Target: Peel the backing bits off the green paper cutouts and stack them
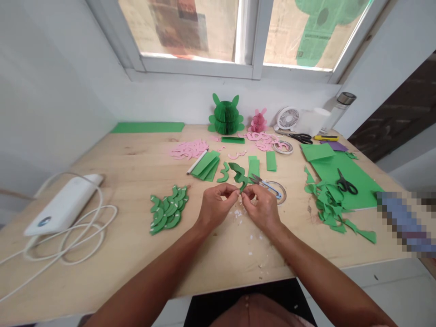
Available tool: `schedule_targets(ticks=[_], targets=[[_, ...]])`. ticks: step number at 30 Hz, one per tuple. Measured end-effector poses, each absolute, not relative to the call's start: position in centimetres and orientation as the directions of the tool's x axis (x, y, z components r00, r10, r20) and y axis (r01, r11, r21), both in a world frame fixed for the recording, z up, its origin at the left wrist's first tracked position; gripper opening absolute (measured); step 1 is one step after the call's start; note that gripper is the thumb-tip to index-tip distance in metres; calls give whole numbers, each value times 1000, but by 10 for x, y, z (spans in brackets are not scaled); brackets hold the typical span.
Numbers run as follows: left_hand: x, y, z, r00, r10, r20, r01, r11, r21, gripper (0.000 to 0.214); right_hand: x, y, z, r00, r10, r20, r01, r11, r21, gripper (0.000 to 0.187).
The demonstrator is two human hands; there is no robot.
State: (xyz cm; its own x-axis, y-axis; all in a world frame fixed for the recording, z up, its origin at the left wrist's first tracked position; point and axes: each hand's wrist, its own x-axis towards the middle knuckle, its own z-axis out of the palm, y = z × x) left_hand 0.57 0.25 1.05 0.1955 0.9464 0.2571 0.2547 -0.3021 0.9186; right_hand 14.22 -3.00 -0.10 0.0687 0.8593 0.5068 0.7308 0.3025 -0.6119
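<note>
Between my fingertips is a wavy green paper cutout (239, 172), raised above the table. My left hand (218, 204) pinches its lower end from one side. From the other side my right hand (261, 205) pinches the same end, thumbs nearly meeting. Just behind the left fingers lies another curved green cutout (223, 173). Close to the right fingers are small blue-handled snips (267, 186) and a roll of tape (279, 193). A cluster of overlapping green scalloped pieces (169, 210) rests left of my left hand.
Green paper scraps (329, 204) and black scissors (346, 183) lie at right by a green sheet (361, 181). Pink cutouts (189, 149) spread behind my hands. A green paper figure (226, 116), pink figure (259, 121) and small fan (288, 118) stand along the wall. A white power strip (64, 204) with cables sits left.
</note>
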Motion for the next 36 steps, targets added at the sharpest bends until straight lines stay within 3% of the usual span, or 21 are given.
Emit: schedule_targets(ticks=[26, 36], targets=[[7, 0, 10, 193, 952, 239, 275, -286, 918, 13, 140, -31, -3, 70, 840, 537, 740, 318, -593, 9], [8, 3, 7, 201, 962, 183, 221, -227, 949, 13, 140, -29, -2, 129, 904, 407, 633, 241, -736, 6]])
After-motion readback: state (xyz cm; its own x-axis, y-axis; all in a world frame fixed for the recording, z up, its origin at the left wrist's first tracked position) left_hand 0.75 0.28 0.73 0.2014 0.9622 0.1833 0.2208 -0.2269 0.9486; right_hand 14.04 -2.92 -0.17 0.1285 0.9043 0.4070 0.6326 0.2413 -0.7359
